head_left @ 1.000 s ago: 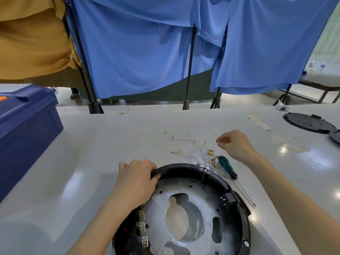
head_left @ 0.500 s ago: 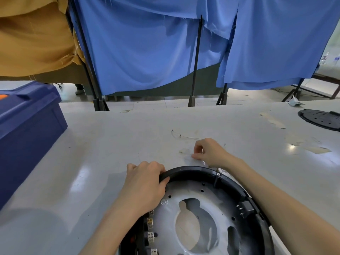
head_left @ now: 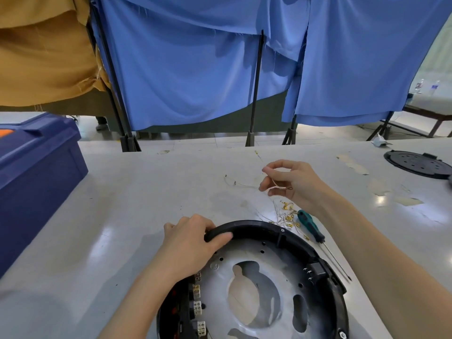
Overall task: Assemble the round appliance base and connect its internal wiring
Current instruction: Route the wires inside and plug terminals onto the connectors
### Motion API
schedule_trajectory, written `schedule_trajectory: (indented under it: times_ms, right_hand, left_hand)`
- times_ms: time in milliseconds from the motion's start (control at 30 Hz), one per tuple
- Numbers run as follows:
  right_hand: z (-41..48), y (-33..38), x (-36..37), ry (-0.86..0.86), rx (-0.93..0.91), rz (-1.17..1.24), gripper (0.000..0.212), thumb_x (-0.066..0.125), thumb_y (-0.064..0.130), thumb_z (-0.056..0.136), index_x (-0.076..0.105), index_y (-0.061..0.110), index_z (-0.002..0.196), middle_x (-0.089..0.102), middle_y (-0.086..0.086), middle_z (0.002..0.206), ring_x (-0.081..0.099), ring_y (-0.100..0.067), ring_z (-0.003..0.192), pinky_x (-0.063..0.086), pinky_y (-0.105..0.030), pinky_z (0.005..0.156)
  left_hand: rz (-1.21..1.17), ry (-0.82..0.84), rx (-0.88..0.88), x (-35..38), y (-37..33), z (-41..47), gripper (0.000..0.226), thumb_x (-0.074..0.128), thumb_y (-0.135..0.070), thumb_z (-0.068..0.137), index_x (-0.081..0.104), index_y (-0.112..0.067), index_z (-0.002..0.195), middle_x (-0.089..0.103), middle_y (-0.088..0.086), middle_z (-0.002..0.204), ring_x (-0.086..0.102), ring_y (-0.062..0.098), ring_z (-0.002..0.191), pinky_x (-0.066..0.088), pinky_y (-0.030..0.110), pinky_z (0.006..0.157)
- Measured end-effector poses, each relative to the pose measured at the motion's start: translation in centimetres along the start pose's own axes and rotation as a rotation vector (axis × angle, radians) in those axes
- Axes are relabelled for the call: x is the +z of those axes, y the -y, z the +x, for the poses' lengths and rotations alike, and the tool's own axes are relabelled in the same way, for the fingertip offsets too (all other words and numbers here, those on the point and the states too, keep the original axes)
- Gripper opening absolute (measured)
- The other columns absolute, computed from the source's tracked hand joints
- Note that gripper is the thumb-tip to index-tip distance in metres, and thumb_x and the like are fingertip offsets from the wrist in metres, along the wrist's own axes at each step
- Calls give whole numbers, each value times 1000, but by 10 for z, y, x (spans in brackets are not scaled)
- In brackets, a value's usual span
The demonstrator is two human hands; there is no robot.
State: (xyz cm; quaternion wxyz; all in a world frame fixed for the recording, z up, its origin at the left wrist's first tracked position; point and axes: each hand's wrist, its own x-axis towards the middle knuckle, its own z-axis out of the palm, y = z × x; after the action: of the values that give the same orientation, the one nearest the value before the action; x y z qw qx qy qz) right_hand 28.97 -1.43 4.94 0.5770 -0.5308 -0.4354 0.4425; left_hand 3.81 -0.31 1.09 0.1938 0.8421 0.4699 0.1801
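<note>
The right hand (head_left: 293,184) is pinching a wire (head_left: 275,183) just beyond the base (head_left: 256,226), whose far rim the left hand (head_left: 193,245) is gripping.

White table (head_left: 122,216), round base (head_left: 325,260), screwdriver (head_left: 310,225), wires (head_left: 285,214), blue bin (head_left: 36,167)

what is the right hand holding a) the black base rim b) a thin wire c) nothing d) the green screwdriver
b: the right hand pinches a thin wire above the table; the green screwdriver lies untouched, and the left hand grips the round base.
</note>
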Motion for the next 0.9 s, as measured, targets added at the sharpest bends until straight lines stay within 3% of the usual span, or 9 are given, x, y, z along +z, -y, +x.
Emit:
schedule_trajectory:
  times_ms: [67, 133, 267, 400, 467, 567, 733, 833, 900]
  right_hand:
    - [-10, 3, 4, 87, 13, -37, 14, 70, 10, 86, 68, 1, 97, 69, -23, 75, 69, -31, 67, 52, -28, 50]
    - [-20, 4, 10, 196, 13, -104, 10, 71, 12, 86, 71, 5, 93, 69, -25, 77, 68, -31, 62, 49, -27, 46]
    - [-35, 8, 24, 404, -2, -257, 10, 71, 15, 88, 71, 6, 90, 71, -24, 83, 64, -29, 52, 49, -25, 44]
    - [-46, 9, 32, 496, -28, -313, 16, 68, 15, 91, 66, -1, 95, 71, -22, 81, 63, -29, 52, 50, -27, 47]
    - [-51, 9, 33, 520, -42, -315, 15, 65, 14, 93, 65, -1, 96, 71, -22, 81, 63, -30, 53, 50, -28, 49]
    - [-58, 7, 34, 549, -54, -267, 11, 61, 12, 95, 67, 3, 97, 71, -23, 83, 65, -30, 56, 52, -29, 53]
    - [-62, 1, 32, 547, -55, -178, 19, 59, 13, 94, 70, -1, 101, 72, -25, 86, 71, -33, 76, 57, -32, 72]
    - [-62, -6, 30, 432, -110, -145, 21, 58, 12, 93, 71, -1, 105, 73, -21, 98, 70, -32, 98, 54, -37, 92]
    - [-62, -7, 30, 320, -190, -86, 21, 60, 15, 90, 72, 3, 103, 73, -18, 102, 69, -31, 102, 54, -39, 92]
  left_hand:
    - [-195, -8, -4, -5, -4, -2, 52, 49, -77, 74, 68, -39, 105, 66, -25, 88, 55, 2, 104, 30, 35, 98]
    - [-363, -115, 32, -10, -11, -1, 41, 57, -63, 81, 66, -38, 112, 67, -27, 90, 57, 2, 110, 33, 41, 108]
    - [-552, -221, 98, -19, -25, -2, 14, 62, -40, 91, 70, -36, 102, 72, -21, 93, 59, -6, 102, 39, 33, 97]
    - [-491, -282, 123, -18, -30, -6, 13, 61, -35, 92, 71, -28, 86, 68, -18, 93, 55, 11, 110, 36, 39, 103]
    - [-527, -276, 153, -18, -31, -8, 13, 62, -34, 92, 73, -27, 89, 70, -19, 93, 58, 0, 104, 37, 26, 97]
    - [-668, -240, 181, -19, -33, -10, 12, 65, -31, 89, 76, -29, 94, 72, -23, 95, 60, -9, 100, 39, 12, 88]
    - [-853, -209, 202, -18, -35, -11, 11, 67, -24, 89, 77, -27, 88, 75, -10, 94, 67, 9, 100, 47, 43, 97]
    - [-896, -222, 263, -18, -37, -13, 11, 67, -25, 90, 76, -28, 86, 75, -5, 88, 70, 17, 88, 52, 43, 87]
    - [-896, -226, 300, -19, -39, -14, 11, 65, -31, 90, 75, -28, 87, 74, -4, 83, 69, 21, 84, 51, 42, 80]
